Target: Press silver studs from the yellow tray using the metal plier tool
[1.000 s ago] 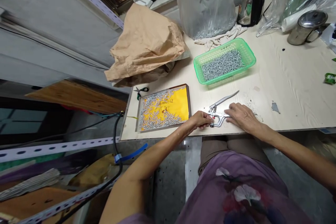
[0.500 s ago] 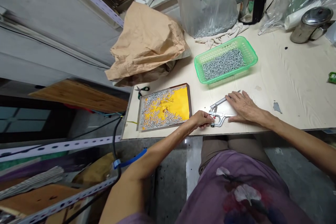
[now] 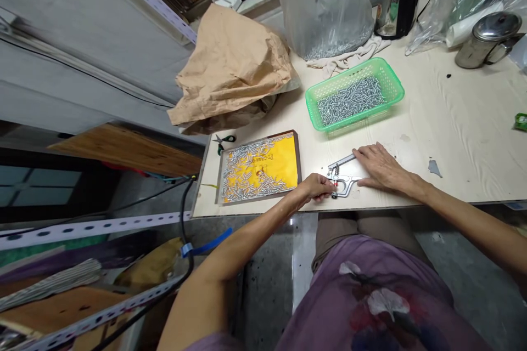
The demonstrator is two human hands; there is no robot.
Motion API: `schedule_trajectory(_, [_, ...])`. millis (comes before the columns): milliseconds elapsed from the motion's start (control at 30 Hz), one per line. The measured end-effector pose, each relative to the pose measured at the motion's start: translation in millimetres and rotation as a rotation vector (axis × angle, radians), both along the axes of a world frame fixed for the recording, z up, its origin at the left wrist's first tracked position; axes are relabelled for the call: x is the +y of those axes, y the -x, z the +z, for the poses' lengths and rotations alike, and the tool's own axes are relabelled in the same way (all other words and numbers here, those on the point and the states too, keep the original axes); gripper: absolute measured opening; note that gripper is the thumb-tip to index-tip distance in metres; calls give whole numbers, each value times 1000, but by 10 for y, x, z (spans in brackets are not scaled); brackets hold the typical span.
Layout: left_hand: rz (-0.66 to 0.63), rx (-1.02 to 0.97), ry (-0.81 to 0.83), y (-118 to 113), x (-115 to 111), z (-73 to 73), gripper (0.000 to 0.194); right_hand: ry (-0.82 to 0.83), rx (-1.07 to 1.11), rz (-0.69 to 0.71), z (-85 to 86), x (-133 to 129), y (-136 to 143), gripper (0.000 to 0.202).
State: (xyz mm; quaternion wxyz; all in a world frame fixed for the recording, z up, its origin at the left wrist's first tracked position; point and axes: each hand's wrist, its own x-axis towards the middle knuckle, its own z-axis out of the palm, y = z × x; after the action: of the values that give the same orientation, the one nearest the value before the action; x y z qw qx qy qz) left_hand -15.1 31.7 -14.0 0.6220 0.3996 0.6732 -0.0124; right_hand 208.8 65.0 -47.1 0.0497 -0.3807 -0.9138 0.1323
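Near the table's front edge lies a pair of metal spring-loaded pliers point(image 3: 348, 185), with a curved C-shaped jaw and handles spread apart. My right hand point(image 3: 379, 167) is over the handles, its fingers across the upper one and its thumb by the lower one. At the jaw end, my left hand point(image 3: 318, 187) has its fingers pinched together; what is between them is too small to make out. A bit of red shows beside those fingertips. To the left, a shallow tray point(image 3: 299, 159) with a yellow bottom holds many small silver metal pins.
A green plastic basket point(image 3: 396, 93) of similar pins stands behind the pliers. Scissors point(image 3: 224, 141) lie beyond the tray's left corner. Further back are a brown paper bag point(image 3: 234, 66), a large clear plastic bag point(image 3: 325, 5), a kettle point(image 3: 397, 0) and a metal pot point(image 3: 489, 41).
My right hand has shifted slightly on the pliers, and its fingers now cover the end of the upper handle, which showed before. My left hand stays at the jaw.
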Motion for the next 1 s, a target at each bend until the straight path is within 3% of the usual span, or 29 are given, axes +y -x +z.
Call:
schedule_trajectory(233, [-59,91,-75,16,-60,-15,32,45,-26,-54,67,-28,74,62])
schedule_trajectory(300, [-135,233,-256,30,-113,0,32,56,-23,-64,80,-32,79,55])
schedule_trajectory(400, [-275,426,-664,-7,-198,19,25,69,-18,-66,85,-33,72,50])
schedule_trajectory(500, [-466,419,-948,-147,-217,-24,19,53,-7,-59,64,-36,64,49])
schedule_trajectory(567, [-593,392,-1033,-265,-170,-91,34,32,1,-49,42,-40,64,46])
schedule_trajectory(733, [-781,367,-1055,-423,22,-225,58,32,15,-21,37,-36,35,46])
schedule_trajectory(900, [-903,424,-996,-415,86,-183,68,35,-24,-22,70,8,-112,78])
schedule_trajectory(1000, [-926,474,-973,-438,77,-133,69,15,-89,-65,79,-15,-208,79])
